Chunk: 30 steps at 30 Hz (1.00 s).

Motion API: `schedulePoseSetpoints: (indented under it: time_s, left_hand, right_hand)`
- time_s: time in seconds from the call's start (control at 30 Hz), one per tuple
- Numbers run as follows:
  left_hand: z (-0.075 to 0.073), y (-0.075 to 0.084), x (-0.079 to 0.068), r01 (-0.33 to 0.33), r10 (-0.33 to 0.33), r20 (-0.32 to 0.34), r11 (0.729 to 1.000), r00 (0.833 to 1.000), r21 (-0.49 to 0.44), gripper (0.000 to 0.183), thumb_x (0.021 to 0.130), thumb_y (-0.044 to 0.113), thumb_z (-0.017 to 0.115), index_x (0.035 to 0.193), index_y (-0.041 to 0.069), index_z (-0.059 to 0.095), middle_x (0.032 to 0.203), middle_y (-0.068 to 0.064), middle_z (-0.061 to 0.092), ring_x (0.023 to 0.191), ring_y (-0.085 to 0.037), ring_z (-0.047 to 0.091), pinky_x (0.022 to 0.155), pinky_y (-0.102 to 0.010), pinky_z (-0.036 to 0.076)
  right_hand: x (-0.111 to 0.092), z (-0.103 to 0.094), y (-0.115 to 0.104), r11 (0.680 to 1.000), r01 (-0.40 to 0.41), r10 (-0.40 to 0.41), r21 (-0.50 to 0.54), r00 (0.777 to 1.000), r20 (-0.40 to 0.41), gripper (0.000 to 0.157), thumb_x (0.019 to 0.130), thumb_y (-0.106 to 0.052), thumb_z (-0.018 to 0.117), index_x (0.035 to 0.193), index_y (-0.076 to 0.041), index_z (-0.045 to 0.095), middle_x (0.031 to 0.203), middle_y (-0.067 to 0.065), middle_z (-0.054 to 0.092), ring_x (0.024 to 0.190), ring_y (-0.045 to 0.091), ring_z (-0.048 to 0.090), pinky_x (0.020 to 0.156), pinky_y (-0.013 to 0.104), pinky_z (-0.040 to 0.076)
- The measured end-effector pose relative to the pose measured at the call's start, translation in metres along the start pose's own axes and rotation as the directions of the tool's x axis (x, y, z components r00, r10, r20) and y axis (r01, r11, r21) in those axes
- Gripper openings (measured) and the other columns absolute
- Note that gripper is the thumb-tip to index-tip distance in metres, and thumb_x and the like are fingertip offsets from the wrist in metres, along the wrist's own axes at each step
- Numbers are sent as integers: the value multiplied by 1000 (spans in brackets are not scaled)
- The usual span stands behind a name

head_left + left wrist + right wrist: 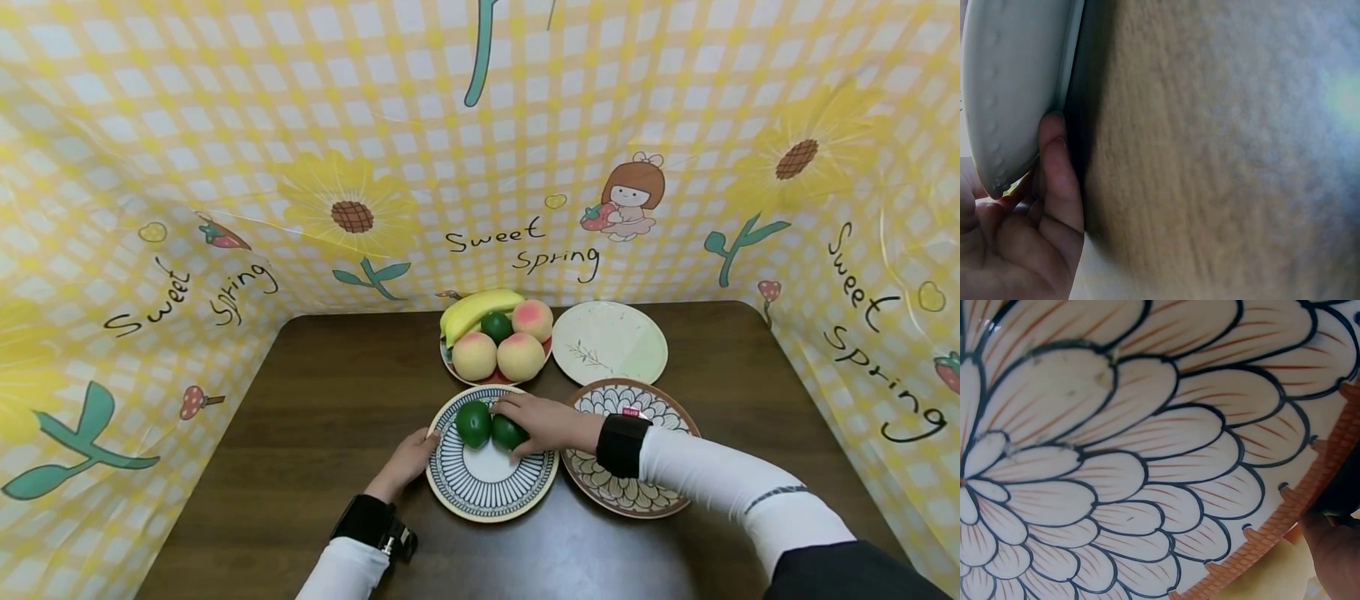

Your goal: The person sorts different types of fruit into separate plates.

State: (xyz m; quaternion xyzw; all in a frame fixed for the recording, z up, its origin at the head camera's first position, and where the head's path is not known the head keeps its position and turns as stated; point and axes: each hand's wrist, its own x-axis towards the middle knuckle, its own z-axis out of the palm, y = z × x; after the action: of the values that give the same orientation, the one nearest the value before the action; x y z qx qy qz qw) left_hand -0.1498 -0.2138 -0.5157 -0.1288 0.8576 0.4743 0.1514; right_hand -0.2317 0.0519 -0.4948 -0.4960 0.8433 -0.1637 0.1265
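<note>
In the head view, a plate with a dark striped rim pattern (491, 500) lies near the table's middle. Two dark green round fruits sit on it. My right hand (547, 423) reaches over from the right, fingers curled round the right-hand green fruit (507, 433). The left-hand green fruit (473, 424) is right beside that one. My left hand (408, 458) grips the plate's left edge; in the left wrist view its fingers (1060, 169) are beneath the plate's pale underside (1016, 81). Only part of my right hand (1335, 550) shows in the right wrist view.
Below my right forearm lies a brown-rimmed petal-patterned plate (630, 492). Behind are a fruit plate with bananas (480, 310), several peaches (521, 358) and another green fruit (496, 326), and a pale green-and-cream plate (611, 333). A yellow checked cloth (420, 167) surrounds the table.
</note>
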Motion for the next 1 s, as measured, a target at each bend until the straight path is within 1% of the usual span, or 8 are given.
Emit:
schedulePoseSetpoints:
  time_s: [0.13, 0.2, 0.3, 0.47, 0.57, 0.67, 0.8, 1.0]
  left_hand:
    - [0, -1, 0, -4, 4, 3, 1000, 1000, -2, 42, 111, 25, 38, 131, -5, 59, 110, -16, 71, 108, -23, 63, 104, -44, 44]
    - [0, -2, 0, -6, 6, 5, 1000, 1000, 1, 42, 111, 25, 38, 132, -5, 59, 111, -16, 71, 109, -23, 63, 105, -45, 44]
    - [0, -4, 1, -7, 7, 3, 1000, 1000, 7, 41, 111, 25, 38, 131, -4, 60, 109, -15, 71, 106, -21, 63, 103, -42, 45]
    - [1, -5, 1, -4, 4, -1, 1000, 1000, 16, 40, 111, 27, 39, 126, -3, 62, 104, -13, 70, 98, -17, 62, 93, -32, 45]
    - [1, -4, 1, -7, 7, 0, 1000, 1000, 14, 40, 111, 27, 39, 123, -2, 62, 102, -12, 70, 96, -15, 61, 91, -29, 44]
    - [0, -2, 1, -14, 14, 3, 1000, 1000, 17, 39, 111, 27, 39, 121, -3, 62, 100, -12, 69, 94, -15, 61, 89, -29, 44]
    - [0, -1, 2, -23, 24, -6, 999, 1000, 28, 40, 111, 26, 39, 124, -4, 62, 103, -13, 70, 97, -17, 62, 92, -32, 45]
    - [1, -4, 4, -35, 35, -10, 999, 999, 28, 38, 111, 25, 40, 122, -4, 63, 100, -13, 71, 93, -15, 62, 90, -31, 46]
  right_hand:
    - [1, -1, 1, 1000, -20, 19, 10, 1000, 24, 78, 85, -39, 83, 147, -8, 48, 149, 16, 50, 136, 29, 52, 111, 42, 48]
    - [0, -1, 1, 1000, -23, 22, 13, 999, 31, 79, 85, -40, 84, 147, -7, 47, 149, 16, 50, 137, 30, 52, 112, 43, 48]
    - [-1, -1, 1, 1000, -19, 19, 9, 999, 30, 81, 84, -40, 84, 148, -7, 47, 149, 16, 50, 138, 31, 51, 113, 43, 47]
    - [-3, -1, 2, 1000, -14, 14, -9, 999, 29, 83, 83, -39, 85, 148, -6, 46, 150, 17, 49, 140, 32, 50, 115, 43, 45]
    - [-4, -2, 2, 999, -33, 33, 0, 999, 28, 85, 82, -36, 86, 149, -4, 45, 151, 18, 49, 142, 34, 49, 115, 45, 45]
    - [-5, -3, 1, 998, -59, 58, 19, 998, 24, 89, 82, -35, 87, 152, -3, 41, 153, 20, 48, 143, 35, 47, 115, 46, 44]
    - [-3, -2, 0, 996, -69, 69, 50, 998, 16, 92, 83, -35, 86, 154, -3, 38, 154, 20, 47, 143, 34, 47, 116, 46, 44]
    - [0, 0, -1, 997, -68, 67, 45, 998, 12, 89, 84, -36, 85, 153, -5, 39, 153, 20, 47, 142, 32, 49, 114, 45, 46]
